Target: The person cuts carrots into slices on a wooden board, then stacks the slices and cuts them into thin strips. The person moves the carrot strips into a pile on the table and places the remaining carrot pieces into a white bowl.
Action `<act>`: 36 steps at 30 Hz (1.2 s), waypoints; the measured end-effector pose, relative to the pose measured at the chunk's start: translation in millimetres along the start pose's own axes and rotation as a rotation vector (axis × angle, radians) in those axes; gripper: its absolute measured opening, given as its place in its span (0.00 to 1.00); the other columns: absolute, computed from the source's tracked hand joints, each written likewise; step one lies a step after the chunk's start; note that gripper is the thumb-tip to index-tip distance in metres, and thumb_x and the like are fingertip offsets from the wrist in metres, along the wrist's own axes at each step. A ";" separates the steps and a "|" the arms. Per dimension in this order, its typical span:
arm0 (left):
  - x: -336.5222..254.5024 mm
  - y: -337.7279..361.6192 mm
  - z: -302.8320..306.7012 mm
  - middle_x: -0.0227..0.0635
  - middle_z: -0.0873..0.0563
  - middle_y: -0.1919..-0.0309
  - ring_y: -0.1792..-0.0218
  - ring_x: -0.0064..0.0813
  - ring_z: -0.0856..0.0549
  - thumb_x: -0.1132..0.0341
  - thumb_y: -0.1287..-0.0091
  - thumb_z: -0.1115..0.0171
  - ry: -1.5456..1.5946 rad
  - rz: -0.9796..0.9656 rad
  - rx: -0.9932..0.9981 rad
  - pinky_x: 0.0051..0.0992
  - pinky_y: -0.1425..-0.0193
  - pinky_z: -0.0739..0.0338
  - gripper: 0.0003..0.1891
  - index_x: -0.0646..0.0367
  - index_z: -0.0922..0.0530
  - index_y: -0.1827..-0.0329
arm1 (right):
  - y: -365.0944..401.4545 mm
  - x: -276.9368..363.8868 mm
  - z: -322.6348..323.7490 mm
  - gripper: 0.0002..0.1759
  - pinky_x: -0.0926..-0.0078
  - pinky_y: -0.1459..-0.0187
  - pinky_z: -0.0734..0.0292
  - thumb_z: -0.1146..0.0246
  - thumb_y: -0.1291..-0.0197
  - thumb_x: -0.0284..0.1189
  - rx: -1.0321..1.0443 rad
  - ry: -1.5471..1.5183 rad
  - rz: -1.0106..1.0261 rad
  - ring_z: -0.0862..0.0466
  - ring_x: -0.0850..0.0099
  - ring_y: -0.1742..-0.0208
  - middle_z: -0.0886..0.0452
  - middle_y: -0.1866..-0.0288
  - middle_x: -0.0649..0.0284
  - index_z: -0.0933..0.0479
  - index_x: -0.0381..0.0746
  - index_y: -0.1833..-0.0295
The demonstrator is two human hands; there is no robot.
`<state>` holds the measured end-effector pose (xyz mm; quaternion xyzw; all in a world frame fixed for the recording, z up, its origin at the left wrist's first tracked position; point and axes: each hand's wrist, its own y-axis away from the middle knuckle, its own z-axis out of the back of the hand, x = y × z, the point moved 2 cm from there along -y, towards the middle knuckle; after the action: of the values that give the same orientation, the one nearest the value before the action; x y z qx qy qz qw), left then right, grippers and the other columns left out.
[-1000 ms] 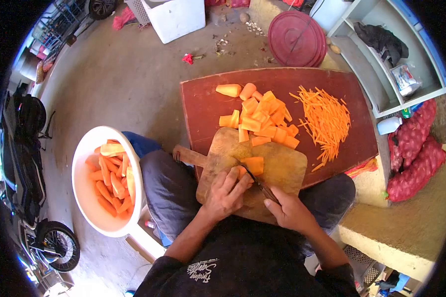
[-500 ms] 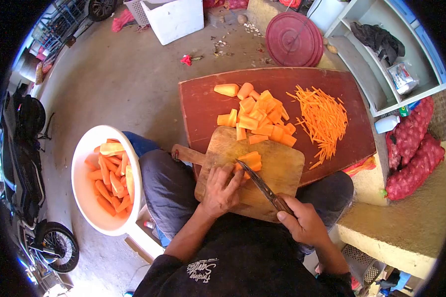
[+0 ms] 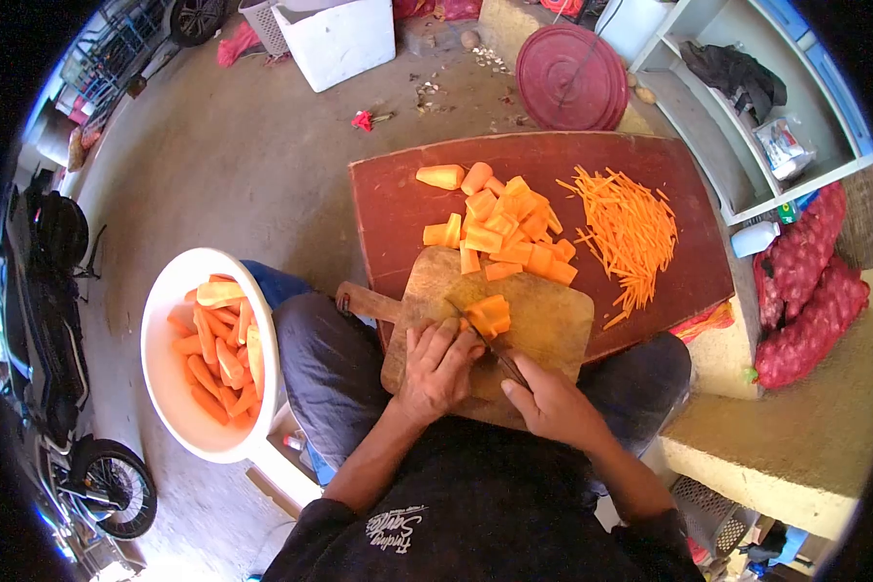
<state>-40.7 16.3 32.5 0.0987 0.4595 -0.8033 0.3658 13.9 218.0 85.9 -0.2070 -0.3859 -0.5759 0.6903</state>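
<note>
A wooden chopping board (image 3: 543, 330) rests on my lap against a dark red board (image 3: 388, 209). My left hand (image 3: 438, 369) presses a carrot piece (image 3: 489, 315) down on the wooden board. My right hand (image 3: 551, 404) grips a knife (image 3: 495, 351), whose blade lies against the carrot right beside my left fingers. A pile of carrot chunks (image 3: 502, 228) and a heap of thin carrot strips (image 3: 630, 233) lie on the red board beyond.
A white bowl (image 3: 170, 388) of peeled carrot lengths stands at my left knee. A red lid (image 3: 570, 76), a white box (image 3: 335, 34), shelves (image 3: 747, 145) and red mesh sacks (image 3: 810, 291) surround the boards. A motorbike (image 3: 68, 388) stands at far left.
My right hand drew the knife back and out to the right, then brought it in again against the carrot. The left hand stayed on the carrot piece.
</note>
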 end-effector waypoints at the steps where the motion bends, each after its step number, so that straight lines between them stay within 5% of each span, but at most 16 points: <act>1: 0.1 -2.8 0.3 0.48 0.15 0.45 0.50 0.48 0.13 0.75 0.35 0.23 -0.006 0.008 0.007 0.49 0.40 0.22 0.22 0.63 0.16 0.37 | -4.3 -1.1 5.3 0.20 0.59 0.53 0.20 0.40 0.18 0.32 0.025 -0.059 -0.038 0.13 0.55 0.59 0.18 0.61 0.46 0.24 0.31 0.31; 3: -2.3 -3.4 5.8 0.47 0.15 0.45 0.49 0.46 0.14 0.74 0.35 0.23 -0.018 0.032 0.034 0.49 0.40 0.23 0.22 0.62 0.16 0.38 | -4.1 3.0 17.8 0.19 0.62 0.54 0.21 0.40 0.18 0.32 0.083 -0.187 -0.121 0.16 0.60 0.61 0.20 0.62 0.49 0.23 0.31 0.32; 6: -0.5 -1.8 4.5 0.45 0.15 0.46 0.51 0.45 0.15 0.75 0.35 0.24 -0.026 0.042 0.009 0.48 0.40 0.24 0.21 0.62 0.16 0.39 | 8.6 7.1 30.4 0.23 0.51 0.46 0.18 0.40 0.17 0.38 0.135 -0.196 -0.109 0.10 0.43 0.51 0.13 0.53 0.40 0.24 0.32 0.30; 9: -0.9 0.9 4.3 0.44 0.16 0.46 0.52 0.45 0.16 0.76 0.35 0.25 -0.032 0.049 0.018 0.48 0.42 0.24 0.21 0.61 0.16 0.39 | 25.1 29.1 41.5 0.22 0.53 0.50 0.18 0.39 0.17 0.37 0.088 -0.260 -0.152 0.11 0.47 0.55 0.14 0.56 0.44 0.24 0.32 0.29; 18: 8.3 12.0 -0.8 0.48 0.17 0.48 0.52 0.51 0.15 0.79 0.43 0.25 0.035 0.038 -0.008 0.48 0.48 0.22 0.25 0.61 0.15 0.40 | 31.1 43.9 50.3 0.24 0.53 0.43 0.15 0.38 0.18 0.36 0.146 -0.228 -0.178 0.09 0.40 0.46 0.11 0.49 0.40 0.26 0.33 0.27; 24: 6.3 10.5 0.2 0.51 0.16 0.45 0.47 0.54 0.14 0.82 0.46 0.26 0.068 0.014 -0.035 0.49 0.46 0.20 0.25 0.64 0.15 0.41 | 29.7 40.7 35.6 0.27 0.41 0.43 0.16 0.39 0.18 0.37 0.147 -0.074 -0.145 0.12 0.31 0.46 0.12 0.47 0.33 0.29 0.32 0.24; 27: 9.1 14.4 -4.3 0.50 0.15 0.46 0.45 0.56 0.13 0.83 0.45 0.26 0.068 0.068 -0.069 0.50 0.45 0.20 0.24 0.66 0.14 0.43 | 25.5 30.3 26.4 0.23 0.56 0.54 0.18 0.38 0.20 0.32 0.067 -0.107 -0.060 0.11 0.46 0.61 0.16 0.61 0.46 0.27 0.33 0.27; 36: 7.2 8.4 0.6 0.48 0.13 0.48 0.47 0.56 0.13 0.84 0.46 0.27 0.004 0.030 -0.142 0.49 0.43 0.19 0.22 0.65 0.14 0.45 | 27.3 27.4 12.9 0.24 0.49 0.51 0.17 0.36 0.21 0.33 -0.003 0.060 0.131 0.12 0.37 0.52 0.13 0.53 0.41 0.28 0.34 0.27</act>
<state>-40.1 9.7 23.7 0.0811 0.5144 -0.7630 0.3829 37.3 216.9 119.3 -0.2156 -0.3496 -0.5360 0.7376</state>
